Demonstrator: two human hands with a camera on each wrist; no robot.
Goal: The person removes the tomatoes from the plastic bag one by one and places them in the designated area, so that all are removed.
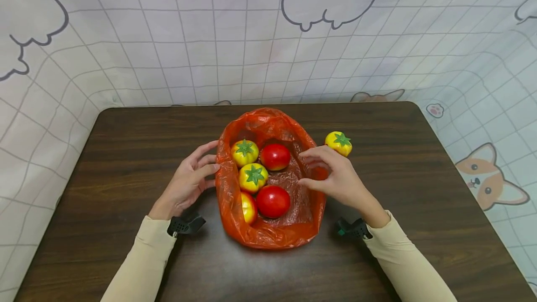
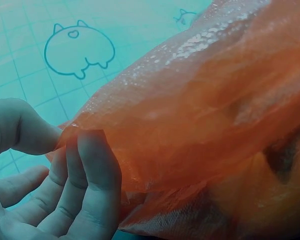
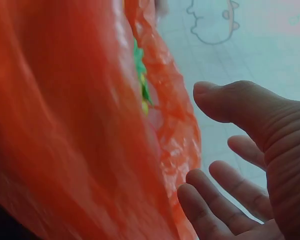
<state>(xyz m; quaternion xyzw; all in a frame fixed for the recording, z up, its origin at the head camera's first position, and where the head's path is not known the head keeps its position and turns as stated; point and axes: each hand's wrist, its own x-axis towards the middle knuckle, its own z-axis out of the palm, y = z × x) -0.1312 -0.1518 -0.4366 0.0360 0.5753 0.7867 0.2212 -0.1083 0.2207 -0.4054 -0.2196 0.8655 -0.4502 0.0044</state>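
Note:
A red plastic bag [image 1: 268, 241] stands wide open on the table. Inside it lie two yellow fruits with green star-shaped tops, one yellow fruit [image 1: 253, 177] beside two glossy red fruits, the nearer red fruit [image 1: 273, 202] next to a red-and-yellow fruit [image 1: 248, 208]. At the bag's left side, my left hand [image 1: 190, 178] pinches the rim; the left wrist view shows the thin film between thumb and fingers [image 2: 97, 165]. My right hand [image 1: 335, 171] hovers over the right rim, thumb and fingers spread apart and holding nothing. Beyond it sits another yellow fruit [image 1: 338, 143], outside the bag.
The dark wooden table [image 1: 138, 153] has rounded far corners. A white gridded cloth [image 1: 226, 41] with cartoon animals hangs behind and around it. Dark wrist-worn devices, such as the left device [image 1: 184, 225], sit on both wrists.

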